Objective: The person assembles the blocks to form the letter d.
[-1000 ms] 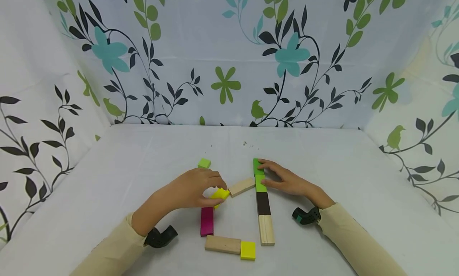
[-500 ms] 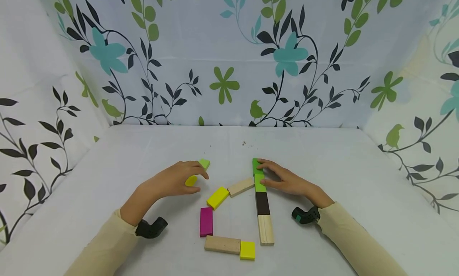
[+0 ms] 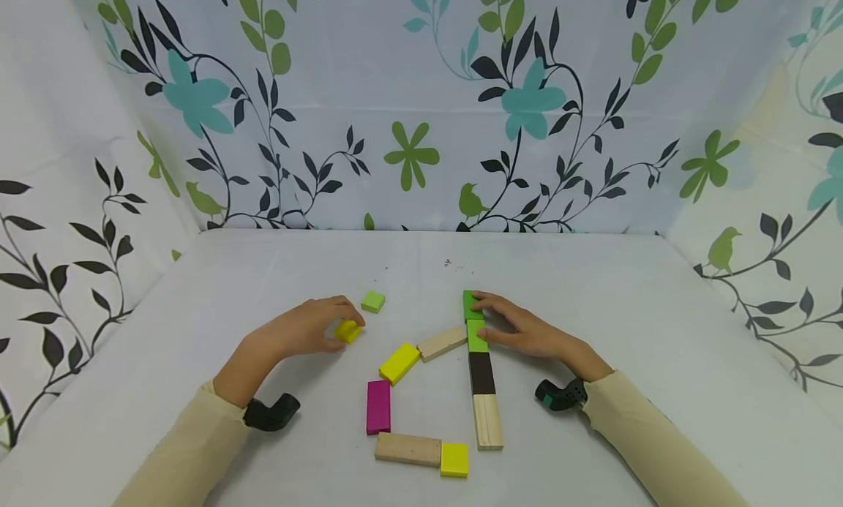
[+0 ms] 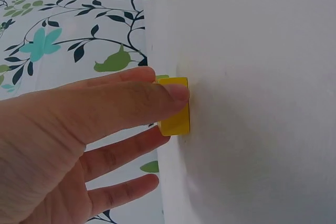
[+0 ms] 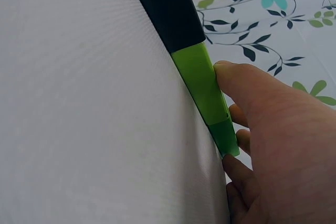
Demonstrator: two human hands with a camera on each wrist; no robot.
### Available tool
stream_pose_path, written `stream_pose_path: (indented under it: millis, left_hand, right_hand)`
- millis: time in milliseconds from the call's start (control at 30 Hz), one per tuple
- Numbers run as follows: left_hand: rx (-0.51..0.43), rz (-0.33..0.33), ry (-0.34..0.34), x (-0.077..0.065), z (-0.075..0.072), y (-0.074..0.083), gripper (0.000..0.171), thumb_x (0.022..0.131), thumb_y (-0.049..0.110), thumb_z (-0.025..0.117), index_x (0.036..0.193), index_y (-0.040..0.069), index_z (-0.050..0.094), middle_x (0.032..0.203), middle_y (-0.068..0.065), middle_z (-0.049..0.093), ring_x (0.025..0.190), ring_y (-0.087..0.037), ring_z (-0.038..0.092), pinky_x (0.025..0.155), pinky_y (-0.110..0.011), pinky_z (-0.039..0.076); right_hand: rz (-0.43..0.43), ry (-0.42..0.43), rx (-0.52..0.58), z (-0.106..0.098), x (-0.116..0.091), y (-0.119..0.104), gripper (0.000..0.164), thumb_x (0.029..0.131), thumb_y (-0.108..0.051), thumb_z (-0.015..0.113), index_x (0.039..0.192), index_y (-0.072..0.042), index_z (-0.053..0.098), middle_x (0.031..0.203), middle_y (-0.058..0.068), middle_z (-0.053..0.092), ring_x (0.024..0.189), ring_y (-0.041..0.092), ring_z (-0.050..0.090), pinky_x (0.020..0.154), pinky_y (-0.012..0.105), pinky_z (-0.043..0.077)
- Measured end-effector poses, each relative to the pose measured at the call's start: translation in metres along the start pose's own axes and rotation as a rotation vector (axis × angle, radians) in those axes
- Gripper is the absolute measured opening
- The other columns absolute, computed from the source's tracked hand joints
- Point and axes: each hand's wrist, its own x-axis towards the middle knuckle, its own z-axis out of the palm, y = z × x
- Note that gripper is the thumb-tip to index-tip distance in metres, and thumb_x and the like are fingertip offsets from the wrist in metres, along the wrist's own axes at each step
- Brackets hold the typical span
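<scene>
My left hand pinches a small yellow block; the left wrist view shows the thumb lying across its face. Just beyond those fingers lies a small light green block. My right hand rests against the far end of a straight row, its thumb at a bright green block and its fingertips on the dark green block. A dark brown block and a pale wooden block continue that row towards me.
Left of the row, a wooden block, a yellow block and a magenta block form a bent line. Nearer lie a wooden plank and a yellow square block. Patterned cloth hangs behind the white table.
My left hand has left the yellow block of the bent line, moved left and back, and now pinches another small yellow block. The right hand has stayed in place.
</scene>
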Motion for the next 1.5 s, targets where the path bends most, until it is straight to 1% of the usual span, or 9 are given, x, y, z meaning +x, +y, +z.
stream_pose_path:
  millis: [167,300,500,600,767,933,1167,1233,1500]
  left_hand:
    - [0.000,0.018,0.009,0.002,0.003,-0.003,0.034,0.083,-0.001,0.073,0.115,0.009,0.068,0.116,-0.004,0.064,0.114,-0.028,0.059,0.097,-0.043,0.049]
    - [0.028,0.034,0.023,0.004,0.005,-0.003,0.033,0.082,0.001,0.075,0.114,0.008,0.069,0.112,-0.004,0.065,0.109,-0.026,0.061,0.095,-0.041,0.051]
    - [0.079,0.035,0.056,0.005,0.005,0.003,0.034,0.081,0.005,0.078,0.113,0.009,0.069,0.112,-0.004,0.066,0.104,-0.024,0.063,0.091,-0.038,0.053]
    - [0.096,0.046,0.088,0.005,0.005,0.007,0.035,0.080,0.008,0.079,0.114,0.008,0.069,0.111,-0.004,0.066,0.102,-0.022,0.064,0.090,-0.037,0.054]
    - [0.124,0.078,0.128,0.008,0.004,0.018,0.035,0.080,0.013,0.080,0.113,0.008,0.069,0.104,-0.002,0.066,0.091,-0.019,0.063,0.084,-0.033,0.055]
    - [0.152,0.113,0.139,0.009,0.005,0.031,0.034,0.081,0.017,0.080,0.112,0.010,0.069,0.103,0.000,0.065,0.089,-0.018,0.063,0.083,-0.033,0.055]
    - [0.093,0.211,0.141,0.010,0.008,0.050,0.032,0.083,0.018,0.078,0.112,0.011,0.069,0.105,0.000,0.065,0.089,-0.019,0.063,0.081,-0.028,0.055]
    - [0.090,0.234,0.144,0.010,0.009,0.054,0.031,0.083,0.018,0.078,0.112,0.011,0.069,0.105,0.000,0.065,0.090,-0.018,0.063,0.082,-0.028,0.054]
    - [0.176,0.332,0.178,0.011,0.013,0.077,0.030,0.084,0.025,0.078,0.111,0.015,0.069,0.104,0.003,0.066,0.093,-0.013,0.062,0.083,-0.028,0.053]
  right_hand:
    - [-0.003,-0.001,0.004,0.000,0.000,0.002,0.045,0.097,-0.028,0.061,0.137,-0.014,0.047,0.159,0.007,0.027,0.147,0.032,0.021,0.116,0.055,0.019]
    - [-0.007,-0.002,0.002,0.001,0.000,0.002,0.045,0.097,-0.028,0.062,0.136,-0.014,0.047,0.159,0.007,0.027,0.147,0.032,0.022,0.116,0.055,0.019]
    - [-0.008,0.002,-0.002,0.000,0.000,0.002,0.045,0.096,-0.029,0.062,0.136,-0.014,0.047,0.158,0.007,0.028,0.147,0.032,0.022,0.116,0.055,0.020]
    - [-0.009,-0.002,-0.003,0.001,0.001,0.002,0.045,0.096,-0.028,0.062,0.137,-0.015,0.047,0.159,0.007,0.028,0.147,0.032,0.022,0.116,0.055,0.019]
    - [0.003,-0.005,-0.004,0.001,0.001,0.003,0.043,0.097,-0.028,0.061,0.136,-0.016,0.047,0.159,0.005,0.027,0.147,0.029,0.021,0.117,0.053,0.019]
    - [-0.005,0.000,-0.008,0.000,0.001,0.004,0.044,0.097,-0.028,0.061,0.136,-0.014,0.048,0.158,0.006,0.028,0.147,0.030,0.022,0.117,0.053,0.019]
    - [-0.005,-0.002,-0.003,0.000,0.001,0.003,0.044,0.097,-0.029,0.062,0.136,-0.015,0.048,0.158,0.005,0.028,0.147,0.029,0.021,0.117,0.053,0.019]
    - [-0.007,-0.002,-0.003,0.000,0.001,0.003,0.045,0.097,-0.029,0.062,0.136,-0.015,0.047,0.158,0.006,0.028,0.147,0.030,0.021,0.117,0.054,0.019]
    - [-0.021,0.011,-0.008,0.001,0.001,0.004,0.044,0.097,-0.028,0.061,0.136,-0.015,0.048,0.158,0.009,0.029,0.146,0.034,0.021,0.116,0.057,0.018]
